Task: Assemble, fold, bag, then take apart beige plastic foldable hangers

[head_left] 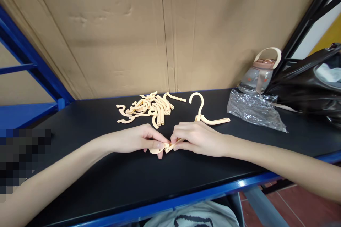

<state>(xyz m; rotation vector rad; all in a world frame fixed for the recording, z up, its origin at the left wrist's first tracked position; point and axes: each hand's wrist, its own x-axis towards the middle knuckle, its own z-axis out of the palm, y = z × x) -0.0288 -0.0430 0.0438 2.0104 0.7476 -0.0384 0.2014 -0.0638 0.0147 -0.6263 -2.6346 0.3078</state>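
Observation:
Just in front of me, my left hand (pixel 150 140) pinches a short, cream plastic hanger piece (pixel 156 151) between thumb and fingers. My right hand (pixel 195 136) is closed on a cream folding hanger (pixel 217 121), whose hook rises behind the knuckles. One hanger arm points right, and another comes out below the right fingers toward the left hand. There its end meets the small piece; whether they are joined I cannot tell. The hanger's centre is partly covered by my right hand. Beyond my hands lies a pile of loose cream hanger parts (pixel 160 110), with hooks and curved arms.
A crumpled clear plastic bag (pixel 255 110) lies at the right, before a clear water bottle (pixel 259 74) with a handle. A black bag (pixel 311 78) sits at the far right. Cardboard (pixel 119 35) walls the back of the black table (pixel 119 184), which has a blue edge.

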